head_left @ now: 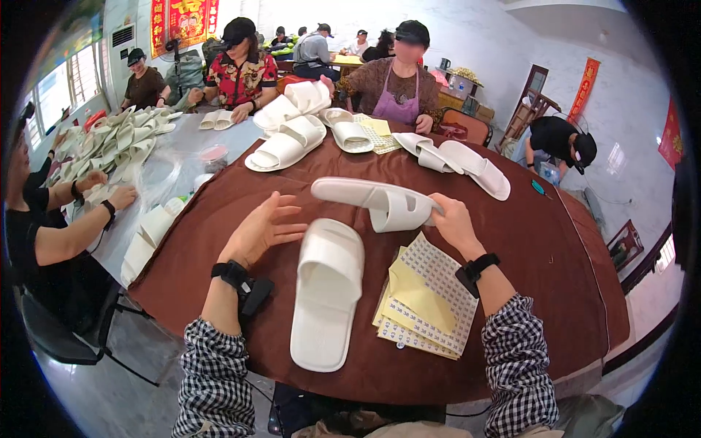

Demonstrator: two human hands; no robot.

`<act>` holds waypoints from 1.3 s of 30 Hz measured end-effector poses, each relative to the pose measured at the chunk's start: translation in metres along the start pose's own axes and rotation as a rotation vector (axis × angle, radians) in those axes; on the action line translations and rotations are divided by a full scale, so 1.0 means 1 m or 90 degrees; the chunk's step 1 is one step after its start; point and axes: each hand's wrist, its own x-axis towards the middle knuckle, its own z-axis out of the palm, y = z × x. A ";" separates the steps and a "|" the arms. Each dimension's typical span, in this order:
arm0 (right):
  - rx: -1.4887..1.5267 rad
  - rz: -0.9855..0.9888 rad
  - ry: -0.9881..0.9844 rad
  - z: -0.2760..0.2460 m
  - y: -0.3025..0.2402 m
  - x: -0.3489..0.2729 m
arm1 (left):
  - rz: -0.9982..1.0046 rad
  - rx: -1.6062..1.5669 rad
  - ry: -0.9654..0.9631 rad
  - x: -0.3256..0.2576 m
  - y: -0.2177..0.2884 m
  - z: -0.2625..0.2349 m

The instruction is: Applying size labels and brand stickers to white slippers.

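A white slipper (400, 210) is lifted over the table, turned on its side, with its sole edge showing. My right hand (454, 225) grips it by the end beside the strap; the thumb side is partly hidden. My left hand (263, 230) is open and holds nothing, its fingers apart and pointing toward the slippers. Just right of it a second white slipper (321, 332) lies flat on the brown cloth (241, 292), strap end away from me. Below my right hand lies a stack of sticker sheets (456, 288) with a yellow backing paper (420, 298) on top.
Several white slippers (288, 142) are piled at the far side, and a pair (456, 160) lies far right. More sticker sheets (380, 139) lie between them. A slipper heap (117, 142) covers the left table. A person in a purple apron (398, 109) sits opposite; others work at left.
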 end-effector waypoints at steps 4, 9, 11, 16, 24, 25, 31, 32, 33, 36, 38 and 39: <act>0.144 0.008 0.115 -0.016 -0.007 0.000 | 0.040 -0.021 -0.164 -0.005 -0.002 0.021; 0.432 0.063 0.064 -0.047 -0.044 -0.004 | 0.209 0.104 -0.036 -0.014 0.005 0.035; 0.482 0.096 0.058 -0.058 -0.061 -0.009 | 0.205 0.098 -0.012 -0.019 0.011 0.028; 0.460 0.136 -0.019 -0.073 -0.075 -0.024 | 0.204 0.091 -0.053 -0.015 0.017 0.022; 0.371 0.122 -0.233 -0.073 -0.115 -0.036 | 0.022 0.309 -0.373 -0.046 0.030 0.040; 0.373 0.123 -0.227 -0.073 -0.118 -0.038 | 0.048 0.355 -0.380 -0.046 0.029 0.047; 0.576 0.202 -0.134 -0.090 -0.101 -0.063 | 0.100 0.256 -0.275 -0.064 0.034 0.048; 0.551 0.191 -0.130 -0.099 -0.093 -0.068 | 0.085 0.173 -0.210 -0.073 0.037 0.048; 0.548 0.200 -0.122 -0.106 -0.085 -0.074 | 0.095 0.158 -0.134 -0.077 0.034 0.036; 0.457 0.212 -0.174 -0.105 -0.054 -0.090 | 0.115 0.105 -0.015 -0.100 0.038 0.020; 0.442 0.222 -0.191 -0.096 -0.031 -0.098 | 0.117 0.113 0.063 -0.110 0.035 0.014; 0.425 0.227 -0.210 -0.092 -0.020 -0.102 | 0.113 0.117 0.061 -0.112 0.028 0.007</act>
